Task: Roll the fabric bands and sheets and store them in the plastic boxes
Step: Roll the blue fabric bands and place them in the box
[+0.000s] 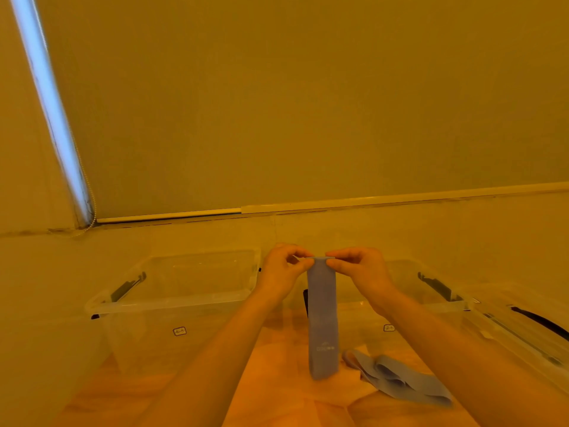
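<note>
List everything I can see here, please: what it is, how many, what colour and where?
Held fabric band: one, grey-blue, hanging upright in the middle, top edge pinched by both hands.
Loose fabric bands: a crumpled heap, count unclear, grey-blue, lying lower right.
Fabric sheet: one, pale orange, spread under the bands.
Plastic boxes: two, clear; left box open and looks empty; right box partly hidden by the arm.
Box lid: one, clear with dark clip, far right.
Window blind: one, tan, behind.
Left hand: pinches the band's top.
Right hand: pinches the band's top.
</note>
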